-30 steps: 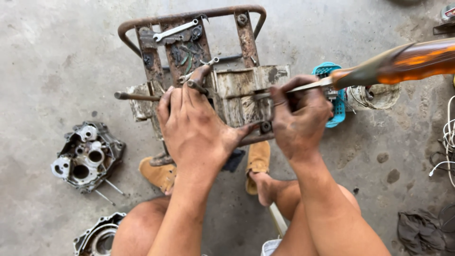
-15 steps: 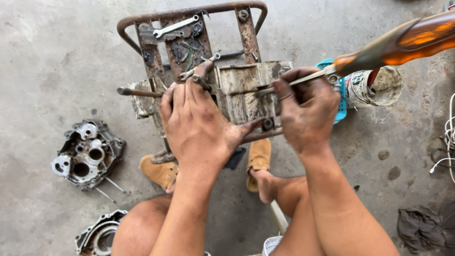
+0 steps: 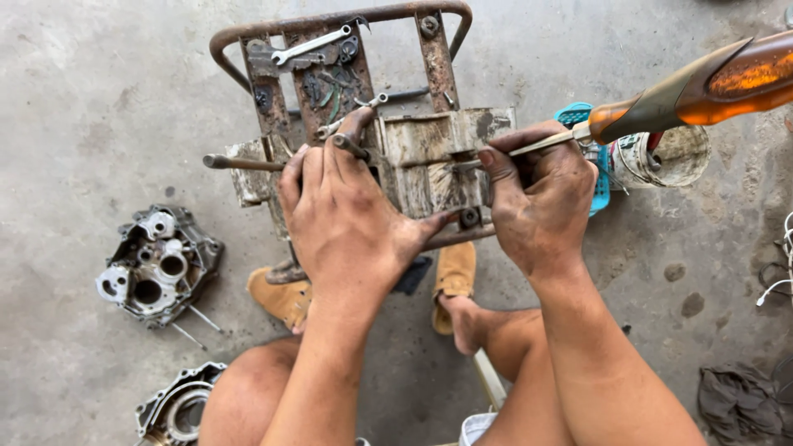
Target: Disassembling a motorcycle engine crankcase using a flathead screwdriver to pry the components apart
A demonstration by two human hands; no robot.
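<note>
Grimy metal engine part (image 3: 429,165) sits on top of a rusty metal stand (image 3: 330,49), pinned there by both hands. The left hand (image 3: 347,215) lies spread over its near left side, fingers curled around a dark rod (image 3: 248,163) that sticks out to the left, thumb stretched toward the part's lower edge. The right hand (image 3: 537,198) is closed around the thin steel shaft of a long screwdriver (image 3: 677,91), whose amber handle runs off toward the upper right; the tip is pressed against the right face of the part.

Compared with a second ago, the screwdriver handle has swung upward and the shaft now lies at a steeper angle, while the right hand has crept a little closer to the part. The left hand has hardly shifted, so the part appears to be steadied while the tool levers or scrapes at it.

A silver wrench (image 3: 310,45) rests on the stand's upper slats among small bits of hardware. The floor is stained grey concrete (image 3: 83,99). An opened engine crankcase half (image 3: 157,264) lies at the left, another round engine cover (image 3: 178,409) near the bottom edge. A dirty white bucket (image 3: 673,157) stands just beyond the right hand, beside a turquoise plastic basket (image 3: 591,157), and a dark rag (image 3: 739,400) lies at the lower right.
</note>
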